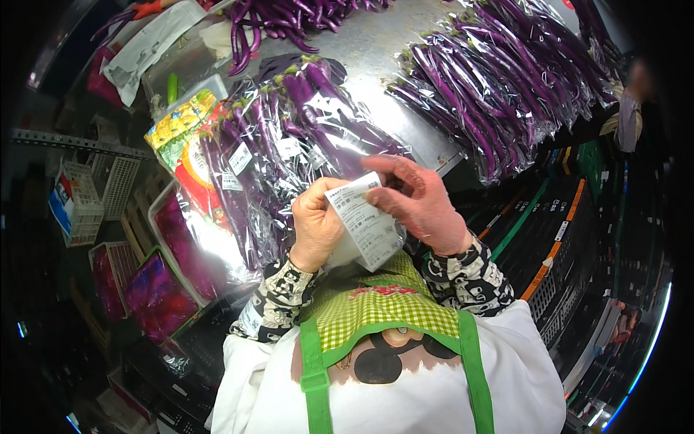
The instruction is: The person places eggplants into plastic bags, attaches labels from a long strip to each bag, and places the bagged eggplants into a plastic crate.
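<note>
In front of my chest, my left hand point(316, 220) grips a strip of white printed labels point(363, 223), which hangs down toward my apron. My right hand point(426, 206), pinkish and seemingly gloved, is at the strip's upper right. Its thumb touches the paper, while the index finger curves above the top edge with a gap between them. Just beyond my hands lie clear bags of long purple eggplants point(329, 108). Bags to the left carry small white labels point(240, 158).
More bagged eggplants point(499, 87) lie in rows at the right of the metal table point(361, 43). Loose eggplants point(289, 18) are heaped at the back. Black crates point(571, 260) stand to my right, and trays with purple contents point(160, 289) sit low on the left. Another person's hand point(147, 9) is at far left.
</note>
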The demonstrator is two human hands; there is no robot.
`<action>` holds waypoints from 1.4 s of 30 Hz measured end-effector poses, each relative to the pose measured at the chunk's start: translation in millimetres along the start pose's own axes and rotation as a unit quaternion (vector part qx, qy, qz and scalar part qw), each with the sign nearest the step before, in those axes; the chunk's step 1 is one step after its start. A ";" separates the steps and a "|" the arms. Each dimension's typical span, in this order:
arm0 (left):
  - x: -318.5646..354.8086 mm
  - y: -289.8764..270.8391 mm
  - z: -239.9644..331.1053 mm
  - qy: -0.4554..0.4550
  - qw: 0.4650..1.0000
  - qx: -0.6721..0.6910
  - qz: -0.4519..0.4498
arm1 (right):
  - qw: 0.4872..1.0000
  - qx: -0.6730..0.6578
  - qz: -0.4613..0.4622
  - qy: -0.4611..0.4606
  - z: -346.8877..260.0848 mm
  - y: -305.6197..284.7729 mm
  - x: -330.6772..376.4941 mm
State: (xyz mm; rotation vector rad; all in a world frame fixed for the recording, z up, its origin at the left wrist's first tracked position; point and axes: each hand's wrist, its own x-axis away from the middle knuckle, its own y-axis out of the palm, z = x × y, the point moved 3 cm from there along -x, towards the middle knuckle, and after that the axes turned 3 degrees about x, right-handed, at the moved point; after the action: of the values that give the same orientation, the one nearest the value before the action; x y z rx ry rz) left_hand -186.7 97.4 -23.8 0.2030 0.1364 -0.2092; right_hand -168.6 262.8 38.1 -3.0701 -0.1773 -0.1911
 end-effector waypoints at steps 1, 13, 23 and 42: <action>0.0 1.2 0.1 -0.003 1.000 -0.004 -0.007 | 0.999 0.044 -0.019 0.013 -1.0 1.0 -1.2; 20.5 2.0 -17.1 -0.183 0.978 -0.051 -0.090 | 0.993 0.035 0.027 -0.113 -5.7 -21.0 -31.2; 24.1 35.8 55.7 0.212 0.935 -0.171 -0.228 | 0.790 0.608 0.046 -0.065 42.1 -9.0 -150.8; -185.5 242.6 -83.4 -0.252 0.892 0.364 0.090 | 0.560 0.720 0.376 -0.161 -121.7 -387.7 -92.2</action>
State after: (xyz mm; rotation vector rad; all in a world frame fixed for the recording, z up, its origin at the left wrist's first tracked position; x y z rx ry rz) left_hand -322.7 383.2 -31.0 0.8977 -0.4912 -0.1131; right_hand -320.0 628.8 167.5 -1.2415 0.6399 0.3900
